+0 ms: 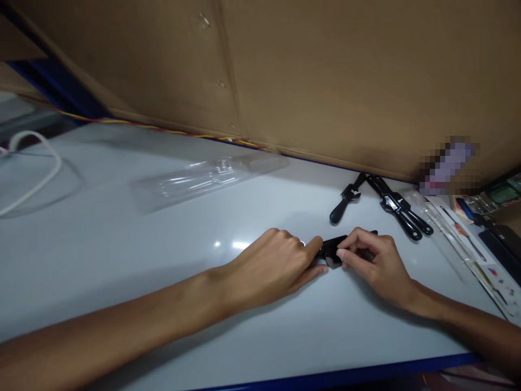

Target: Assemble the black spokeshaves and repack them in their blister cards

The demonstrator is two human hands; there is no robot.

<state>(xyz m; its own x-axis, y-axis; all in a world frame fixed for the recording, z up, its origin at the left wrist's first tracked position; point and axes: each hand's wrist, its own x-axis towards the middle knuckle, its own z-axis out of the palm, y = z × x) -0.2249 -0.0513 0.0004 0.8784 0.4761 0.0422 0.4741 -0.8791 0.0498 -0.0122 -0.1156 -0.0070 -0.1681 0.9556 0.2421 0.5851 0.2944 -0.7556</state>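
Observation:
In the head view, a black spokeshave (335, 245) is held low over the table, right of centre. My left hand (280, 258) is closed around its left handle, which it mostly hides. The thumb and fingers of my right hand (372, 260) pinch at the tool's middle, near the blade. Only the tip of the right handle shows, behind that hand. Whether my right fingers also hold a small part cannot be seen. Just beyond my hands lie a shorter black spokeshave (345, 202) and a pair of longer black spokeshaves (395, 205) side by side.
A clear plastic sleeve (211, 179) lies near the cardboard wall (325, 81). Packaged slim tools (468, 239) and a black case (502, 244) occupy the right side. A white cable (52, 163) loops at the left. The table's blue edge (345, 377) runs along the front.

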